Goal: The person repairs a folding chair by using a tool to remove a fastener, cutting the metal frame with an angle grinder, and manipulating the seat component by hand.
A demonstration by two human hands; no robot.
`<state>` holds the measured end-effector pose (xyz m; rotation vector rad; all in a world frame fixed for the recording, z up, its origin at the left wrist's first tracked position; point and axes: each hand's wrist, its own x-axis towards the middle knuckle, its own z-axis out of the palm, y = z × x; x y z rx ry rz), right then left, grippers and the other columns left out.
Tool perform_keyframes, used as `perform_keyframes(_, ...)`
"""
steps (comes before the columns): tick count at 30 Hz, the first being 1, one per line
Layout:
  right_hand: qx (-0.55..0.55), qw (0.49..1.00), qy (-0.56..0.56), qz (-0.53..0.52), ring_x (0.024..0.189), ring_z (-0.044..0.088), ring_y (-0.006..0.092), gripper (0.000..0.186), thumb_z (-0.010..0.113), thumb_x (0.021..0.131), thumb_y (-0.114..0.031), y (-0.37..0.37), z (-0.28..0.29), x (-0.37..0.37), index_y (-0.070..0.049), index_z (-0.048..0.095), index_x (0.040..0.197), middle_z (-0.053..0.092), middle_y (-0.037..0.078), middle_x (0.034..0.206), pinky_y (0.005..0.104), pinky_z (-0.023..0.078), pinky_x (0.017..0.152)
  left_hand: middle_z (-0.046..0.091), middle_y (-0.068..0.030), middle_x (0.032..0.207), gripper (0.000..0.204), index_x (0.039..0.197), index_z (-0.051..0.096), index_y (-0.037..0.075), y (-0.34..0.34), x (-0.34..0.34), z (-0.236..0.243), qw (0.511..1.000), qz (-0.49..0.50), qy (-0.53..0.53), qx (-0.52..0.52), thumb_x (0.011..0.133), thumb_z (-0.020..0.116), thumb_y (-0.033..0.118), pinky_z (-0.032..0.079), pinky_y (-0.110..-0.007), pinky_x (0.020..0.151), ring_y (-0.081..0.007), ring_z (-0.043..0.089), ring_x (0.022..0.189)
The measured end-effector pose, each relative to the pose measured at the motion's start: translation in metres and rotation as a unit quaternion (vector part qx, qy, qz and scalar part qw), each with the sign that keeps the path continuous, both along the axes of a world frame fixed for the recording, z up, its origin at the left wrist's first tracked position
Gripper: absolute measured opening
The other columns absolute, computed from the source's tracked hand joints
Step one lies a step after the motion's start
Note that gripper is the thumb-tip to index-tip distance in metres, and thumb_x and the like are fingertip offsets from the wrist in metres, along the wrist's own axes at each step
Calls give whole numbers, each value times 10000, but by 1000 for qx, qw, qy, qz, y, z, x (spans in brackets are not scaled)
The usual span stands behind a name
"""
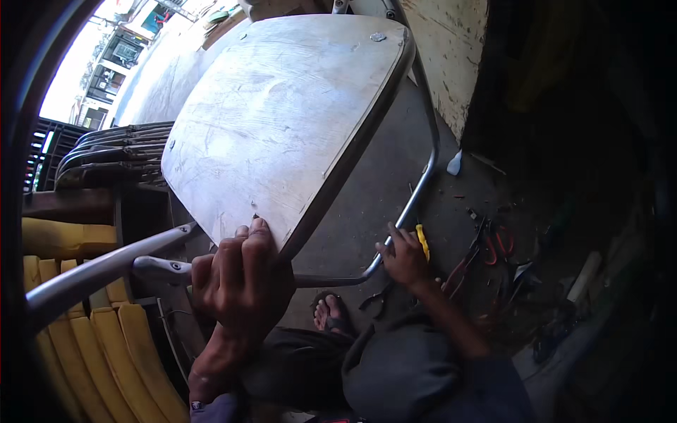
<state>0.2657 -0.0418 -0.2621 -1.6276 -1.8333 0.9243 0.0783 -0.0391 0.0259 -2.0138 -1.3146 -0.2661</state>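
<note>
A metal-framed chair is tipped up in front of me, its pale, scuffed seat board [268, 106] facing up. My left hand [243, 275] is closed over the board's near corner, fingertips pressed on top beside a small dark spot. Lower right, my right hand [405, 261] has its fingers on the bent silver tube [416, 194] of the chair frame. A yellow-handled screwdriver [423, 243] shows right beside that hand; whether the hand touches it, I cannot tell. Small metal fasteners [378, 37] show at the board's corners.
Red-handled pliers [499, 245] and other hand tools lie on the dark floor at right. Yellow padded pieces [106, 352] are stacked at lower left, below a pile of dark curved chair parts [116, 155]. A worn pale panel [448, 56] stands at the far right. My sandalled foot [330, 314] is below the chair.
</note>
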Motion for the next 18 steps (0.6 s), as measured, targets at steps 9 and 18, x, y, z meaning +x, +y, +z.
perform_keyframes(9,-62,994,83,22,1034,666,388,352,650,936,-222,13,43,-1,-12,646,1218,668,205,1126,457,532,895,615,-91,898,373,1090,642,34,9,-38,-6,995,-38,-43,-79,783,802,173,463,-359,642,-236,620,770)
perform_keyframes(18,106,914,280,273,859,727,279,298,733,903,-174,12,231,-3,-71,699,1180,696,140,996,343,595,701,455,-106,1101,827,1492,242,53,-56,-53,8,633,-127,-643,-412,857,709,304,383,-309,777,-165,458,940)
